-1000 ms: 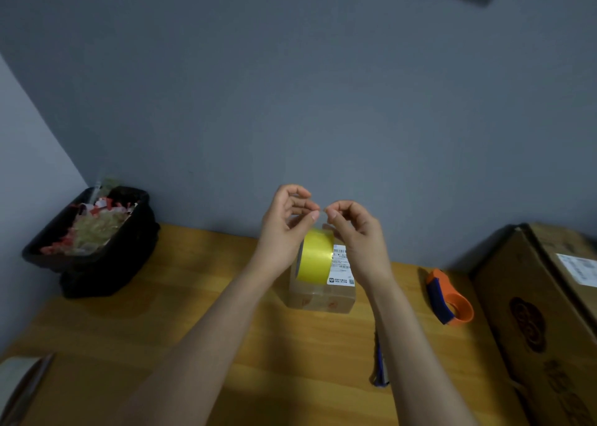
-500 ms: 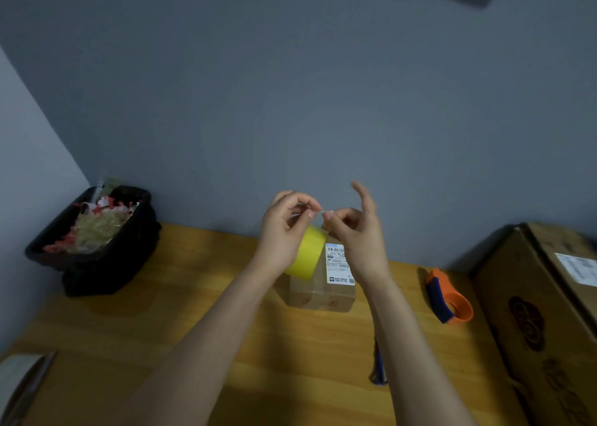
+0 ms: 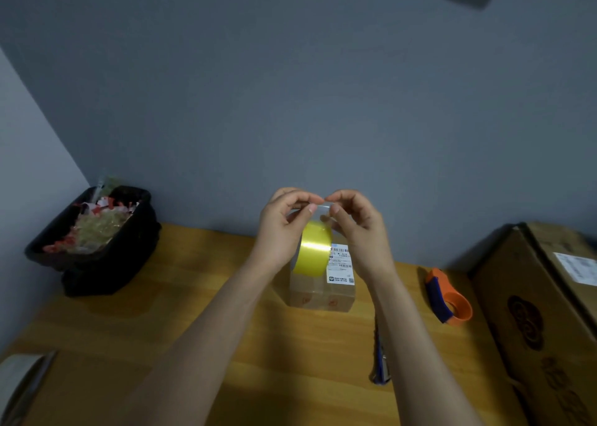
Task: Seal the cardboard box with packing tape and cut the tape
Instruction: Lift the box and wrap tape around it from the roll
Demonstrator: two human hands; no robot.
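Left hand (image 3: 281,228): fingers pinched on the clear tape end, above the yellow tape roll (image 3: 315,247).
Right hand (image 3: 357,228): pinching the same tape end.
Cardboard box (image 3: 321,291): on the worktop (image 3: 161,328), just behind the roll.
Orange dispenser (image 3: 447,298): right of box, apart.

My hands (image 3: 318,228) hide the tape roll's (image 3: 315,252) top; the label (image 3: 340,264) below them is unreadable.

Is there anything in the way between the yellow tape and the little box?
Nothing visible. The yellow tape roll, held up by both hands, hangs just above the small cardboard box, with only air between them.
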